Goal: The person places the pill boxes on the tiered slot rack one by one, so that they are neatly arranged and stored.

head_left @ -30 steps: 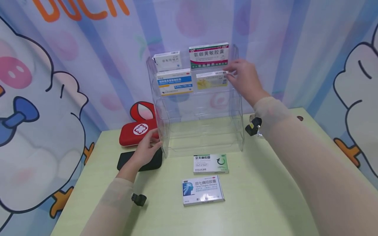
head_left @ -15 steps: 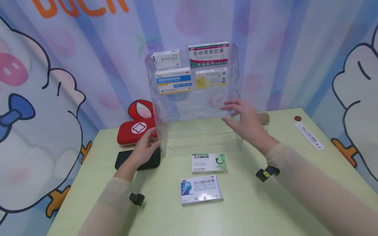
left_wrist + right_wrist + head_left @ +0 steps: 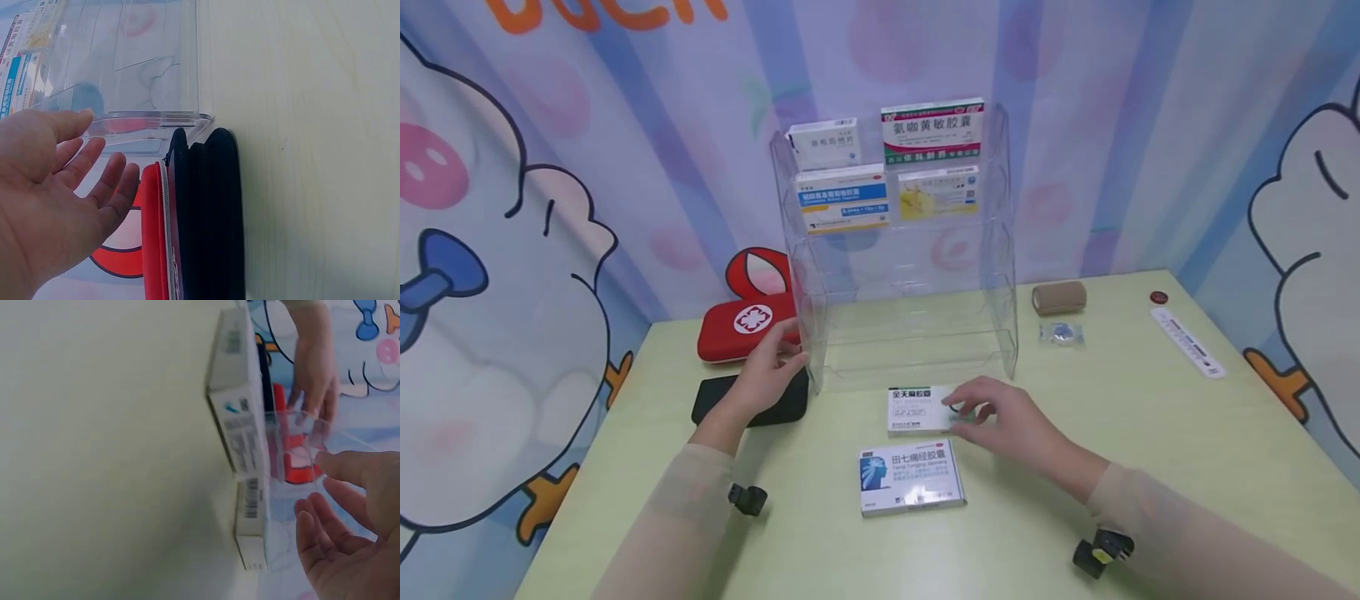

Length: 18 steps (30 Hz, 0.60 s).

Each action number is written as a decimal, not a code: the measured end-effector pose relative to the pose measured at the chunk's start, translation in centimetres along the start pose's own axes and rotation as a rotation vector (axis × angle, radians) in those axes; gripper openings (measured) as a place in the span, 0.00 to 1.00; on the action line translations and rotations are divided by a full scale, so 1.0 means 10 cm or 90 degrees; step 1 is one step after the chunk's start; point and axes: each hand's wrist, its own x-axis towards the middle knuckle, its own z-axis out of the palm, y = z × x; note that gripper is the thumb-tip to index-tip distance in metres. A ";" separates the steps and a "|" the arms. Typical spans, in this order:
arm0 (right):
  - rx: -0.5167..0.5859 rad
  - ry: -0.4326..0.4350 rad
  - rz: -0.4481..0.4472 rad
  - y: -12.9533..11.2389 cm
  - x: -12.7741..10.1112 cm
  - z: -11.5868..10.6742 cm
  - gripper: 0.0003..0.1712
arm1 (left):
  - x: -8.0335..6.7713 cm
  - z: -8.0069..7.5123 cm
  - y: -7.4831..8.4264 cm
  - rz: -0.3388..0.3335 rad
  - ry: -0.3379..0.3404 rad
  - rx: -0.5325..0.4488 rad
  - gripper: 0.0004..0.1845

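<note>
A clear stepped display rack (image 3: 1006,283) stands at the back of the table. My left hand (image 3: 763,379) is at its lower left side, the thumb touching the rack's edge and the fingers loosely spread in the left wrist view. My right hand (image 3: 1011,421) hovers at the right end of a white-and-green medicine box (image 3: 913,408), partly covering it, with fingers bent and parted. In the right wrist view a gap shows between the fingertips (image 3: 305,519) and the boxes. Nearer me lies a white-and-blue medicine box (image 3: 910,479).
On the rack's upper tiers stand several medicine boxes, including a red-banded one (image 3: 932,132) and a yellow one (image 3: 937,193). A red first-aid case (image 3: 730,333) and black pouch (image 3: 718,396) lie left. Right are a brown bandage roll (image 3: 1060,297), small packet (image 3: 1062,334) and white strip (image 3: 1187,343).
My right hand has left the yellow box on the rack and come down and toward me to the white-and-green box. The left hand has stayed at the rack's side.
</note>
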 end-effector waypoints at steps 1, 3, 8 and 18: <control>-0.013 -0.021 -0.002 0.00 -0.04 0.02 0.19 | 0.00 0.00 0.00 -0.002 0.000 0.000 0.36; -0.034 -0.060 0.000 0.00 -0.11 0.05 0.21 | 0.01 -0.01 0.00 -0.005 0.001 -0.001 0.36; -0.050 -0.118 0.026 0.00 -0.22 0.13 0.30 | 0.02 -0.01 0.00 -0.010 0.005 -0.005 0.36; -0.051 -0.145 0.077 -0.04 -0.26 0.17 0.42 | 0.01 0.01 0.01 -0.018 0.002 -0.002 0.36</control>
